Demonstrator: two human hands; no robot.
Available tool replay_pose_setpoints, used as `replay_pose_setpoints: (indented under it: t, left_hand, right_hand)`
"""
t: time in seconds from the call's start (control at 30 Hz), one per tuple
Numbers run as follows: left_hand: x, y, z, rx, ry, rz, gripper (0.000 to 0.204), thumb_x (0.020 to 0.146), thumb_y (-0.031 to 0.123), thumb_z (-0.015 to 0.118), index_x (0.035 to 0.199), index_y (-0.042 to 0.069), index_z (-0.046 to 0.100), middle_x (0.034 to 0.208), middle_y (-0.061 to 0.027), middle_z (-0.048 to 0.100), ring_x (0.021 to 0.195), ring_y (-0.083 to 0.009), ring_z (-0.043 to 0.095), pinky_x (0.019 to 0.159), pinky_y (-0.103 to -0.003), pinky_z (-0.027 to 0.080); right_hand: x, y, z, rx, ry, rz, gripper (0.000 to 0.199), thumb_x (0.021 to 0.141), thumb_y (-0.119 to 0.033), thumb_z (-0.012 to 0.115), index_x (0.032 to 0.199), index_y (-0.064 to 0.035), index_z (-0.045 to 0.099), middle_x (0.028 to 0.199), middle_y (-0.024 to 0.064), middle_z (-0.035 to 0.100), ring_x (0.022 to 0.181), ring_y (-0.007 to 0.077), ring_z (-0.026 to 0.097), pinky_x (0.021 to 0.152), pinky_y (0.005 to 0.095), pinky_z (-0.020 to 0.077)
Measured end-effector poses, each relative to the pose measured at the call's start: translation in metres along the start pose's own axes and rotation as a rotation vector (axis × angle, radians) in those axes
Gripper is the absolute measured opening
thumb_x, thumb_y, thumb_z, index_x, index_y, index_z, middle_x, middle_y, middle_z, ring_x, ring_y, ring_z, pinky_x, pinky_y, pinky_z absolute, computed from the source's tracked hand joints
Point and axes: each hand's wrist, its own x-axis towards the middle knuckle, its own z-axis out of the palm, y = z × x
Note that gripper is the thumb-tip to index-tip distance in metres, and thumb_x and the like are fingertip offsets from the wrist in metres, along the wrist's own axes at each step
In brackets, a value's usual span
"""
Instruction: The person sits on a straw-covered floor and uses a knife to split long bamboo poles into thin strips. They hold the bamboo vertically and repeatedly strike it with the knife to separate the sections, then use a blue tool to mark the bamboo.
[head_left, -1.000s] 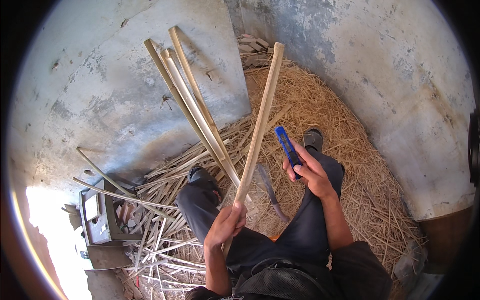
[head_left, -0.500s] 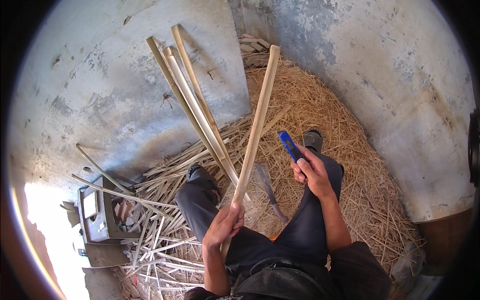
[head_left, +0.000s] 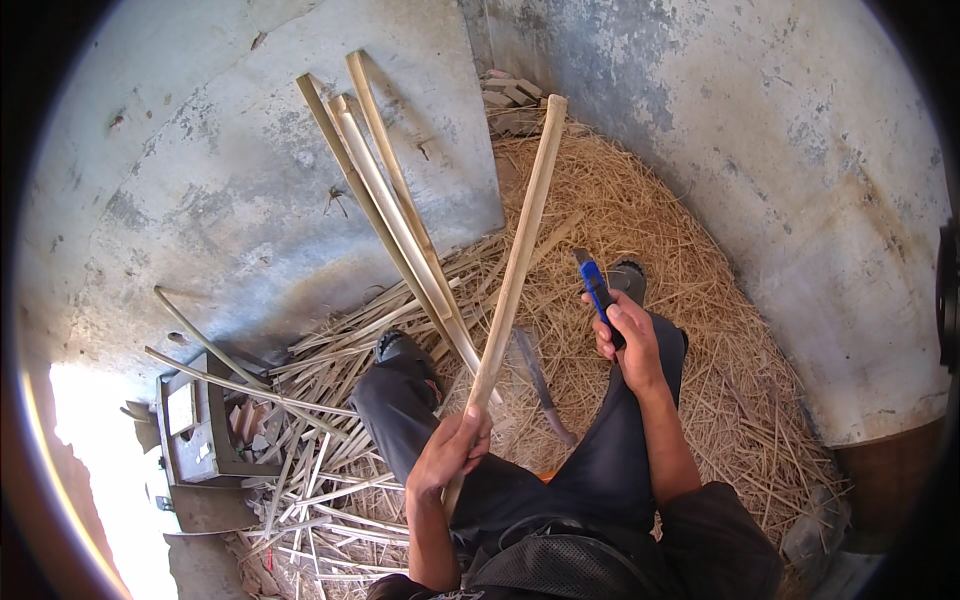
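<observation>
At the far left, a small grey metal box-like stand (head_left: 195, 440) is seen on the ground, with thin split cane strips (head_left: 300, 470) scattered around and over it. Above it, a grey concrete wall (head_left: 200, 180) is shown, and a bundle of long pale bamboo slats (head_left: 390, 210) is leaned against that wall, their lower ends reaching down near the left shoe (head_left: 400, 350).

Nearer the middle, the left hand (head_left: 450, 455) is closed around the lower part of a long bamboo stick (head_left: 515, 260); its fingers are wrapped tightly together about the shaft, with the thumb laid over it. The stick is held tilted, rising from the hand up and to the right, its top end seen against the straw near the corner of the walls. It crosses in front of the leaned slats but is held apart from them. Just right of the stick's lower half, a dark curved blade (head_left: 540, 385) is seen lying on the straw between the legs.

Further right, the right hand (head_left: 625, 335) is held over the right knee, its fingers curled shut around the handle of a blue utility knife (head_left: 597, 290), whose tip is pointed up and away. A thick bed of straw (head_left: 740, 380) is spread over the floor on the right, bounded by another stained concrete wall (head_left: 800, 150).
</observation>
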Motion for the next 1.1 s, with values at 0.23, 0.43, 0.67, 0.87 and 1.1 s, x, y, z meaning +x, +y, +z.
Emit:
replay_pose_setpoints:
  t: [0.23,0.43,0.67,0.87,1.1]
  left_hand:
    - [0.002,-0.003,0.000,0.000,-0.003,0.002,0.058,0.108,0.053,0.028,0.077,0.008,0.044,0.062,0.0014,0.039,0.049,-0.0065,0.037,0.043,-0.022,0.034]
    - [0.002,-0.005,0.001,0.009,-0.006,-0.003,0.057,0.108,0.053,0.028,0.077,0.008,0.044,0.062,0.0015,0.039,0.050,-0.0067,0.037,0.043,-0.023,0.034]
    - [0.000,-0.003,0.005,-0.003,-0.006,0.003,0.055,0.108,0.054,0.029,0.080,0.009,0.044,0.063,0.0023,0.039,0.050,-0.0061,0.036,0.044,-0.022,0.033]
    - [0.001,0.010,0.012,0.022,0.004,0.006,0.052,0.108,0.054,0.030,0.085,0.009,0.045,0.066,0.0040,0.039,0.051,-0.0044,0.035,0.044,-0.021,0.032]
    - [-0.004,0.020,0.025,0.187,0.160,0.143,0.049,0.109,0.045,0.032,0.086,0.005,0.048,0.067,-0.0012,0.043,0.056,-0.0127,0.042,0.052,-0.030,0.037]
  right_hand:
    - [0.000,0.001,0.000,-0.103,0.040,0.015,0.037,0.104,-0.028,0.055,0.127,0.0004,0.061,0.070,-0.0075,0.044,0.054,0.0004,0.040,0.049,0.0177,0.0328]
    - [-0.001,0.000,0.000,-0.109,0.031,-0.017,0.037,0.104,-0.025,0.053,0.131,-0.0005,0.059,0.072,-0.0057,0.046,0.054,0.0005,0.040,0.049,0.0184,0.0326]
    - [-0.002,0.004,-0.001,-0.180,0.033,-0.082,0.037,0.103,-0.023,0.053,0.131,0.0000,0.058,0.075,-0.0027,0.050,0.059,0.0035,0.043,0.054,0.0214,0.0371]
    - [-0.007,0.010,0.006,-0.264,-0.045,-0.182,0.035,0.101,-0.021,0.054,0.128,0.0004,0.058,0.093,0.0037,0.062,0.078,0.0079,0.053,0.070,0.0252,0.0435]
    - [-0.036,-0.007,0.028,-0.658,-0.164,-0.305,0.036,0.096,-0.027,0.062,0.118,0.0012,0.063,0.096,0.0109,0.062,0.089,0.0248,0.061,0.082,0.0335,0.0462]
